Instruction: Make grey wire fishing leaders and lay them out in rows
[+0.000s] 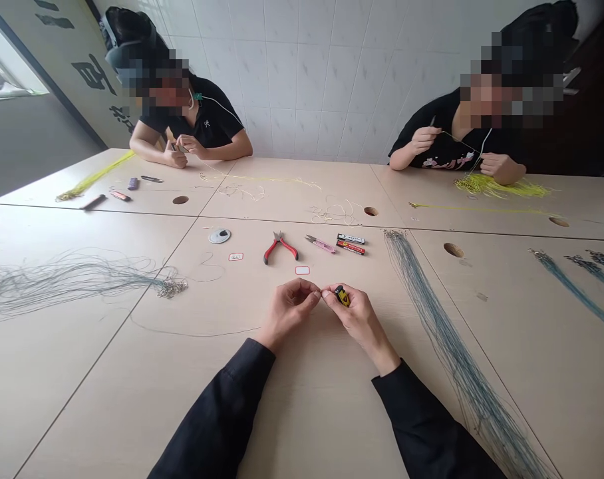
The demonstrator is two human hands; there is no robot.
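Over the table, my left hand (293, 307) and my right hand (350, 311) meet with thumbs and fingertips pinched together. A thin grey-blue cord (197, 334) runs across the table to my left wrist; its end at the fingertips is too small to see clearly. A short black-and-yellow cylinder, which looks like a battery (342, 297), is tucked in my right hand. Beyond my hands lie red-handled pliers (281, 249), a pink-handled cutter (320, 244), a black-and-white battery (350, 239) and a red-and-black battery (350, 248).
A loose cord bundle (82, 283) spreads at left, and a long blue-grey bundle (446, 332) lies at right. Several smaller bundles (576, 289) are farther right. A round silver disc (219, 236) lies near small labels (236, 257). Two co-workers (207, 120) (432, 143) handle yellow cords opposite.
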